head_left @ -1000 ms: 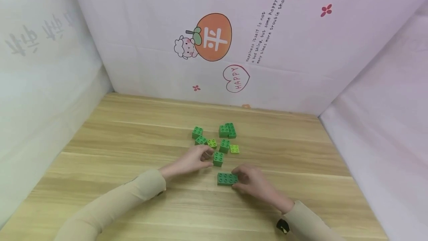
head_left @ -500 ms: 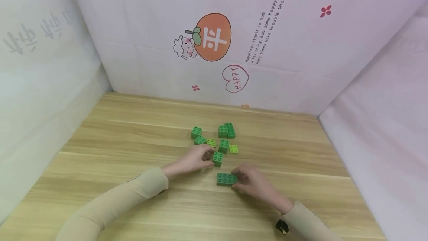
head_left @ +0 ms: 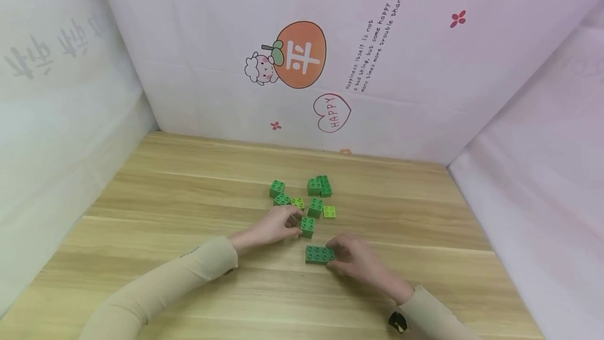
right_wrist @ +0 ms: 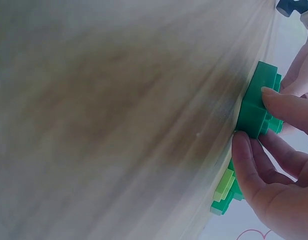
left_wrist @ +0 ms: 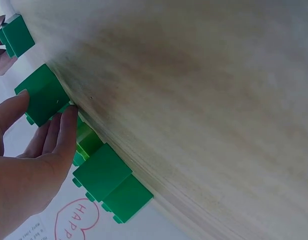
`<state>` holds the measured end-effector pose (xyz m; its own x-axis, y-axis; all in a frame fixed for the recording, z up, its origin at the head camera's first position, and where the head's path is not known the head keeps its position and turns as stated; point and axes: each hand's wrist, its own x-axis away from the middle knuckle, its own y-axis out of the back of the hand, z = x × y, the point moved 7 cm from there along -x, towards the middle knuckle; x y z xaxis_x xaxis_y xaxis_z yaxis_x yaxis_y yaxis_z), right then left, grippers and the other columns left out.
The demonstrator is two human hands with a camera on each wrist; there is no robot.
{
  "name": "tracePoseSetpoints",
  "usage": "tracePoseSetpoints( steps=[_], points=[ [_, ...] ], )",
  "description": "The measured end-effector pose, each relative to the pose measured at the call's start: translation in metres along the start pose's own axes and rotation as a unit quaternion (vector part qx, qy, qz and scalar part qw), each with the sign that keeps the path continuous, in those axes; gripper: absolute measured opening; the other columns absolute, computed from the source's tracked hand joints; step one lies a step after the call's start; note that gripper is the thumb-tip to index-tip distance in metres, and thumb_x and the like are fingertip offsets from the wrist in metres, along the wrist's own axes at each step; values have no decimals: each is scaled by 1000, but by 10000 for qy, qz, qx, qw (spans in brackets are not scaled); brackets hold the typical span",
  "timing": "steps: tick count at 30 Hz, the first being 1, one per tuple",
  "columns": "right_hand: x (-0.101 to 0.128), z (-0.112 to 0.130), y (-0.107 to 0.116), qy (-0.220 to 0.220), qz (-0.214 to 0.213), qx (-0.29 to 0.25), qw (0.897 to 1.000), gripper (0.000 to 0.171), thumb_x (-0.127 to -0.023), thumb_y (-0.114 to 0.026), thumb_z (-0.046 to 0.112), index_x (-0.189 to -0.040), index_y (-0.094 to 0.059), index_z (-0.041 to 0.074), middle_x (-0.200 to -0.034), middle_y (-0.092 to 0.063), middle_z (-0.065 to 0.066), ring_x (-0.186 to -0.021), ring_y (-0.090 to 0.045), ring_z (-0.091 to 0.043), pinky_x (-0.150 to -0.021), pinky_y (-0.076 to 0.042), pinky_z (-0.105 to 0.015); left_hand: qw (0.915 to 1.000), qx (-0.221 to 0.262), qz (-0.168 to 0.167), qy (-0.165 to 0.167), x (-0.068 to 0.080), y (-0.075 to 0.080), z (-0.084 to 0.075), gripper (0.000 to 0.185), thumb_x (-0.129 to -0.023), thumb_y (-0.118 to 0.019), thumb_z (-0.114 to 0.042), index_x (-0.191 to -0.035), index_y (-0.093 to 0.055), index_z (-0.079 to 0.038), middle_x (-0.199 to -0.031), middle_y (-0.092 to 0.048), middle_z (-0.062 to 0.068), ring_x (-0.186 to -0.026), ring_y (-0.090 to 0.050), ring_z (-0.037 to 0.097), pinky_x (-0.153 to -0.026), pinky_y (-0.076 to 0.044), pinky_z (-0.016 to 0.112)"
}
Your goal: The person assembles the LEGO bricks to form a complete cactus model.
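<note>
Two green building blocks lie on the wooden table between the hands. The left hand [head_left: 273, 224] pinches a square green block [head_left: 308, 226] at its left side. In the left wrist view, the thumb lies on one side of that green block [left_wrist: 43, 95] and the fingertips [left_wrist: 69, 111] at another. Nearer the body, the right hand [head_left: 360, 261] holds the right end of a longer eight-stud green block [head_left: 319, 254] between thumb and fingers. The right wrist view shows the thumb against this long block [right_wrist: 258, 100], with the other fingertips at its lower end.
Behind the hands sit more blocks: a green one [head_left: 315, 207], a flat lime one [head_left: 329, 212], a lime one [head_left: 298, 203] beside the left fingers, two green ones [head_left: 277, 188] at left, and a back pair [head_left: 324, 186]. Printed cloth [head_left: 377, 119] walls the table [head_left: 189, 182].
Both hands stay almost where they were, each at the same block. The left hand has edged slightly right, up to the square block. The view has shifted a little.
</note>
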<state>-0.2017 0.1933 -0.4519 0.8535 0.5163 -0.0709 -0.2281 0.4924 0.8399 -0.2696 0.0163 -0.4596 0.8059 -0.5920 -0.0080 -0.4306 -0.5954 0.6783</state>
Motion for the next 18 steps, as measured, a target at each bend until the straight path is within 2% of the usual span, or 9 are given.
tracePoseSetpoints(
  steps=[18],
  points=[
    [0, 0, 0, 106, -29, -334, 9994, 30, -81, -79, 10, -108, -68, 4, -105, -71, -8, -93, -69, -20, -83, -62, -28, 9999, 73, 9, -68, 9, 3, 6, 39, -90, -71, -16, -126, -62, -4, -122, -69, 11, -104, -69, 19, -89, -60, 29]
  ],
)
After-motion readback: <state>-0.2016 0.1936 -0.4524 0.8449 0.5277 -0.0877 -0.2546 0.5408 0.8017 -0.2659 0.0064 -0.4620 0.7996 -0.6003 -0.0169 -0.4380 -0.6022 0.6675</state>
